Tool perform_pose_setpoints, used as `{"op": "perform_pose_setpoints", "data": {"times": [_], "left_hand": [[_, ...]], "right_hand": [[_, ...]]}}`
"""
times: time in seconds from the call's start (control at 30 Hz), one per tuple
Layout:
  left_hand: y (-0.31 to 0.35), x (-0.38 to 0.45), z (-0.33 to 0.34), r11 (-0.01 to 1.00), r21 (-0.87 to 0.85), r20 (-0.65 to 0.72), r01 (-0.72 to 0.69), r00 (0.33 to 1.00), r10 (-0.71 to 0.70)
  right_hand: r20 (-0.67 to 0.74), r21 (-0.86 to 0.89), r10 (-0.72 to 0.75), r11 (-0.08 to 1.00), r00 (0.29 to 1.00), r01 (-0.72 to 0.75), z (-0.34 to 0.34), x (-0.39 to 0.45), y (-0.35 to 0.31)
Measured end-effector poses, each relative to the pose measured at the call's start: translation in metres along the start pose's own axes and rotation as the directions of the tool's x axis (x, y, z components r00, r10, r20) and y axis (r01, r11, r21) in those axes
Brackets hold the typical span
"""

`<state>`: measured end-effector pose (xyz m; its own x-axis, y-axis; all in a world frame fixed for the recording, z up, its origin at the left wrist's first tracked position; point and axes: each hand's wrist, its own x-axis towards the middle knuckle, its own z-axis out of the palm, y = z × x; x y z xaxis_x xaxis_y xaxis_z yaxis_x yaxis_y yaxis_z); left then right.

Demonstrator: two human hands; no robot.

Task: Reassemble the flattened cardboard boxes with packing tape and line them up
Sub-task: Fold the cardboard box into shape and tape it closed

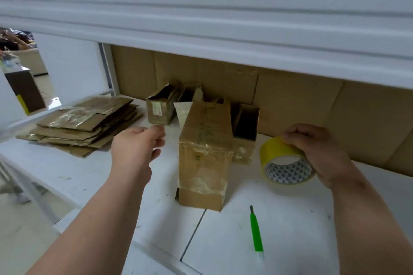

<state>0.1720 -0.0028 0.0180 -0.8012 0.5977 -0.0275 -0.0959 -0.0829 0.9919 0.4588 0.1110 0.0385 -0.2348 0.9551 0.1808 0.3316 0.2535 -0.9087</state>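
A tall cardboard box (pixel 204 154) lies on the white table (pixel 290 219), its taped end towards me. My right hand (pixel 319 152) grips a yellow roll of packing tape (pixel 283 161) just right of that box. My left hand (pixel 136 145) hovers left of the box, thumb and fingers pinching what looks like a clear strip of tape near a smaller open box (pixel 159 108). Another open box (pixel 244 124) stands behind the tall one. A stack of flattened boxes (pixel 85 123) lies at the left.
A green utility knife (pixel 256 232) lies on the table near me. Large cardboard sheets (pixel 301 100) lean against the back. A thick white shelf (pixel 201 11) overhangs the table. The table's left edge drops to the floor.
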Motion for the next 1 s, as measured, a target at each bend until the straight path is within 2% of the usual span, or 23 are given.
{"op": "perform_pose_setpoints", "data": {"times": [0.17,0.33,0.43,0.57,0.73,0.83,1.0], "left_hand": [[-0.009,-0.002,0.004,0.997,0.047,-0.004,0.059,0.998,-0.059],[-0.023,-0.005,0.01,0.977,0.149,0.102,0.151,0.981,-0.168],[-0.024,-0.005,0.013,0.968,0.193,0.141,0.159,0.972,-0.188],[-0.022,-0.005,0.013,0.966,0.229,0.138,0.116,0.979,-0.15],[-0.022,0.0,0.012,0.963,0.265,0.106,0.04,0.992,-0.071],[-0.023,0.005,0.006,0.953,0.304,0.116,-0.008,0.993,-0.029],[-0.031,0.002,0.007,0.961,0.24,0.188,-0.14,0.978,0.096]], "right_hand": [[-0.004,-0.115,0.072,0.991,0.997,-0.072,0.015,-0.003,0.009],[0.135,-0.235,0.1,0.97,0.986,-0.066,0.046,-0.012,0.021],[0.179,-0.27,0.076,0.962,0.981,-0.025,0.063,-0.012,0.024],[0.211,-0.329,-0.01,0.941,0.977,0.08,0.072,-0.015,0.013],[0.301,-0.463,-0.086,0.858,0.95,0.224,0.08,-0.015,0.006],[0.339,-0.497,-0.052,0.838,0.94,0.225,0.08,-0.014,0.004],[0.379,-0.5,0.002,0.842,0.925,0.203,0.083,-0.015,-0.003]]}}
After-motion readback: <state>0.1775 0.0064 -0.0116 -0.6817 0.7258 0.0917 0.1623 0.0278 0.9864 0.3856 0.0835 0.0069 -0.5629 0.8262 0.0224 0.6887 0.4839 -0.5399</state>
